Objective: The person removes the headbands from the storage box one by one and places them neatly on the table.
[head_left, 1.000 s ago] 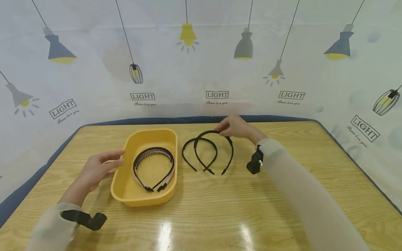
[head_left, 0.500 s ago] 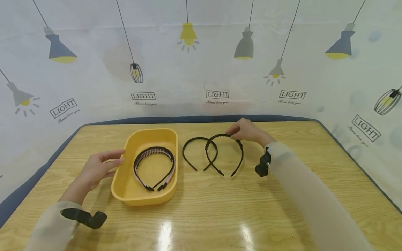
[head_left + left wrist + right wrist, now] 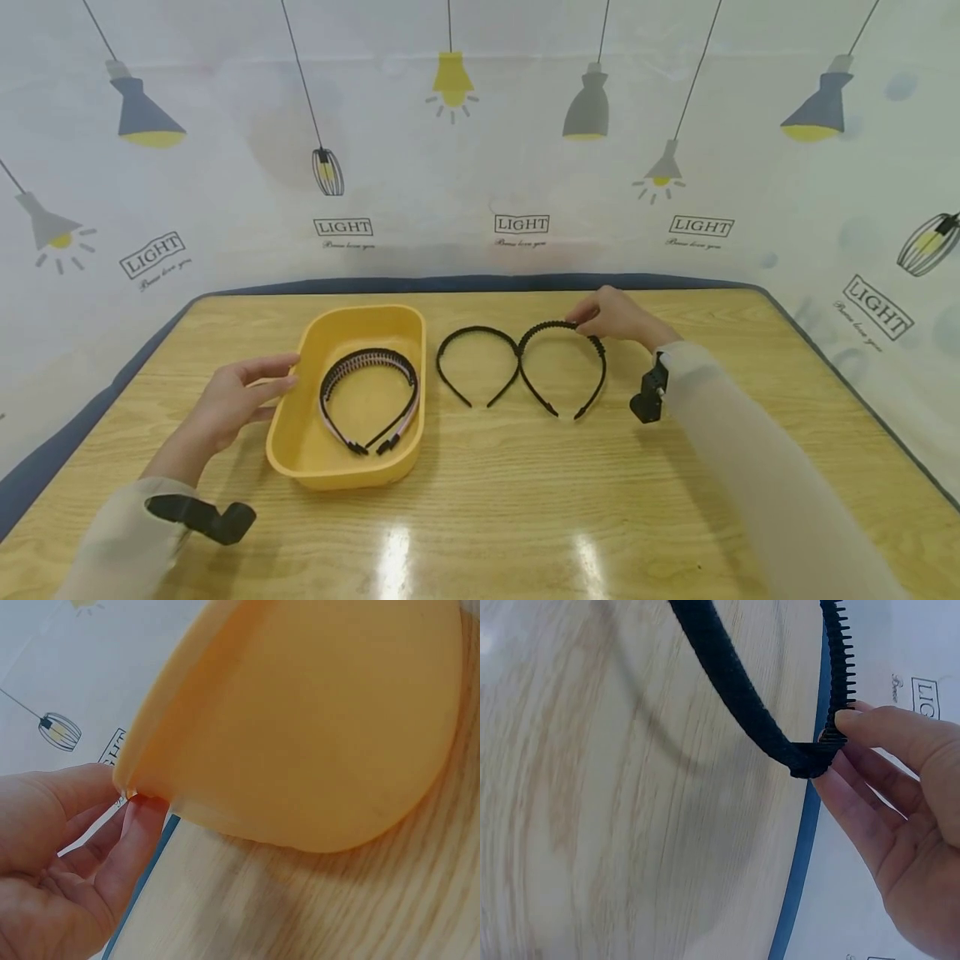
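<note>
A black toothed headband (image 3: 557,324) hangs above the table on the right, held near its top between the thumb and fingers of my right hand (image 3: 618,317). In the right wrist view, the thumb presses its comb-like teeth (image 3: 841,667). Beside it lies a plainer black headband (image 3: 478,328), their edges meeting in the head view. My left hand (image 3: 234,398) pinches the rim of a yellow plastic tub (image 3: 341,332), thumb and fingers on either side of the lip. Several headbands (image 3: 372,357), black and pinkish, are stacked in the tub, ends toward me.
The wooden table (image 3: 510,500) has a dark blue border (image 3: 480,284) along its back edge. Behind it stands a pale backdrop (image 3: 420,167) printed with lamps. Black wrist cameras (image 3: 649,396) are strapped to both sleeves.
My right hand has carried the toothed headband rightward, from overlapping the plainer one to beside it. The left hand has kept its place at the tub rim.
</note>
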The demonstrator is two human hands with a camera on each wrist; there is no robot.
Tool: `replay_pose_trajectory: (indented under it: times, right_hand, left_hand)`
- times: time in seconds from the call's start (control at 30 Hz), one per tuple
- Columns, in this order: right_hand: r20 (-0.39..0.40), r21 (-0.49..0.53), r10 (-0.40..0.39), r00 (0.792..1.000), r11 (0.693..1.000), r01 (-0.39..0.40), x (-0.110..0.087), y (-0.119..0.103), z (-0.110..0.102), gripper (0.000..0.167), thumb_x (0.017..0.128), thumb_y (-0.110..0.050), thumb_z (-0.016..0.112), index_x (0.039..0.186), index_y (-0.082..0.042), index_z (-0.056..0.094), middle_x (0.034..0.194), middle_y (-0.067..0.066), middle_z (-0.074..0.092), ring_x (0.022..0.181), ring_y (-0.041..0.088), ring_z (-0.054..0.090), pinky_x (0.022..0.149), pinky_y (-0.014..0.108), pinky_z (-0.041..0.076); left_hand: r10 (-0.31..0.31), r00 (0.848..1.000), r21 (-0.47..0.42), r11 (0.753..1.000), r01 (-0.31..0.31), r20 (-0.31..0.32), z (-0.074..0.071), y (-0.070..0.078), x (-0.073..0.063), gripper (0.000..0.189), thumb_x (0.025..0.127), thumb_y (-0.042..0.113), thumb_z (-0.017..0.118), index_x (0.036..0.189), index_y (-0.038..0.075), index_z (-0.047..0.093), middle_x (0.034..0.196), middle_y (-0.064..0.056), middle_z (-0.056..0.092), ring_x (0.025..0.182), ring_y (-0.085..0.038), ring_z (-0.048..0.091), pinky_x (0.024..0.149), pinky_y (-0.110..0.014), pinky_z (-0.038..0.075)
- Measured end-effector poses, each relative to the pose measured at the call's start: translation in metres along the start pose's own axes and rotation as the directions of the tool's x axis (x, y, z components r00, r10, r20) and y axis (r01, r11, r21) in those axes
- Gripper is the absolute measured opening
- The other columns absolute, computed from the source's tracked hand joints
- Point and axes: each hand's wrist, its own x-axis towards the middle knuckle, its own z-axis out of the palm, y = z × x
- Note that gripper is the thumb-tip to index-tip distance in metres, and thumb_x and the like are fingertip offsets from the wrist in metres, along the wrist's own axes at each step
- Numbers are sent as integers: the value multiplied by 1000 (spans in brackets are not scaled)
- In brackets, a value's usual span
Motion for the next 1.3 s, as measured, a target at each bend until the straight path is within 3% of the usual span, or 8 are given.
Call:
replay_pose_trajectory:
  times: [0.3,0.43,0.67,0.9,1.07,1.3]
  right_hand:
    - [-2,12,67,998,998,-67,-1,15,-2,27,83,3,60,109,5,65,106,21,63,93,31,61,70,35,55]
    - [4,8,106,994,994,-106,-1,18,1,26,85,1,60,111,5,64,110,23,61,94,32,60,72,37,54]
    - [14,17,131,991,991,-131,-1,25,5,26,86,0,60,111,6,63,111,24,59,88,28,60,67,33,54]
    - [36,31,142,989,989,-143,-1,24,7,27,88,0,58,113,7,61,110,25,59,89,29,59,68,35,54]
    - [43,50,164,985,985,-166,-1,25,8,28,88,-1,57,115,6,60,111,25,59,92,30,59,71,36,54]
    - [30,74,176,984,981,-177,0,27,5,31,90,-5,54,120,5,57,114,27,56,82,27,58,64,38,53]
  left_hand:
    - [-16,1000,16,1000,16,-6,0,2,0,60,90,28,60,136,-3,39,133,-26,37,94,-1,53,80,-36,53]
    - [-27,1000,35,999,27,-11,0,2,0,59,90,29,59,137,-1,38,134,-25,37,104,-14,52,80,-35,53]
    - [-35,999,38,999,35,-11,0,1,1,59,91,30,58,138,0,38,135,-25,37,121,-35,40,81,-36,52]
    - [-33,999,31,999,34,-8,0,1,0,60,91,30,58,138,0,37,135,-25,36,122,-36,38,81,-35,53]
    - [-34,999,35,999,35,-9,0,1,1,61,90,31,59,138,0,38,135,-25,37,116,-29,45,80,-35,53]
    - [-37,999,40,999,37,-7,-1,1,0,60,91,30,58,139,1,37,135,-24,37,116,-28,45,80,-34,53]
